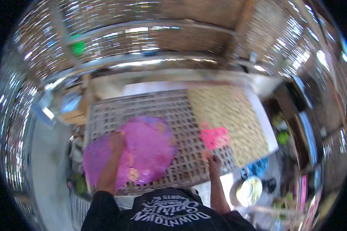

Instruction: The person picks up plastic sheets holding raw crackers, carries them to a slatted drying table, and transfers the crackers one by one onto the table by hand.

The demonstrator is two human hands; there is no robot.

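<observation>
Purple sheeting (152, 148) covers the lattice's (189, 154) near left, beneath your left hand (117, 141). Your right hand (212, 158) meets the pink piece's (214, 138) near edge; blur hides whether either hand grips. Beyond stands the slatted wall (196, 38).

Room over rack (191, 161), purple sheet (150, 144) obstructing left

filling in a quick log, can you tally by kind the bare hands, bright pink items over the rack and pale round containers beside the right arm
Bare hands: 2 (left hand, right hand)
Bright pink items: 1
Pale round containers: 1
Total: 4
</observation>
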